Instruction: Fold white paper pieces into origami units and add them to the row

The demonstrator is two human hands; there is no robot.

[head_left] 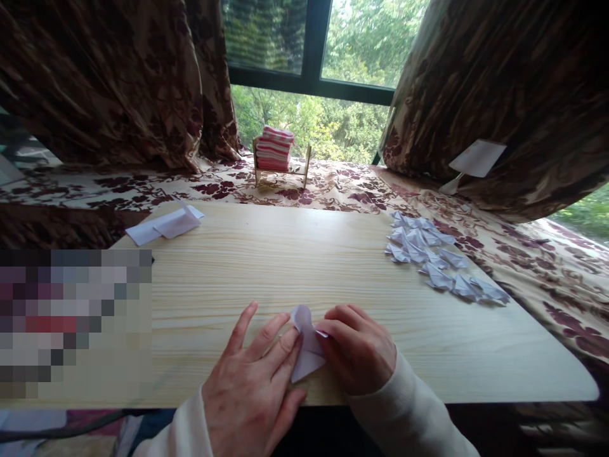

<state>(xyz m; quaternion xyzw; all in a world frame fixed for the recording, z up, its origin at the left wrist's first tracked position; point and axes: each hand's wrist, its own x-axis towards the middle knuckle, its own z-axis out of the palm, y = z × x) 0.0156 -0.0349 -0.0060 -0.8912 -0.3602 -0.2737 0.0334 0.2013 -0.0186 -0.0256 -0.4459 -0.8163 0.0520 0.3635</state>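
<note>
A small sheet of white paper (308, 348), partly folded, lies near the table's front edge between my two hands. My left hand (259, 374) rests flat with spread fingers, its fingertips touching the paper's left side. On the other side, my right hand (360, 346) pinches the paper's right edge between thumb and fingers, and the edge there curls up. The far end of the paper bulges in a rounded curve. Several folded white paper pieces (416, 244) with pointed ends sit in a cluster at the table's right side.
More white paper strips (164, 223) lie at the table's back left. Beyond the wooden table (266, 260), a small rack (280, 170) of red-and-white folded cloths stands on a floral cloth by the window. A white lamp (478, 157) is at right. The lower left is pixelated.
</note>
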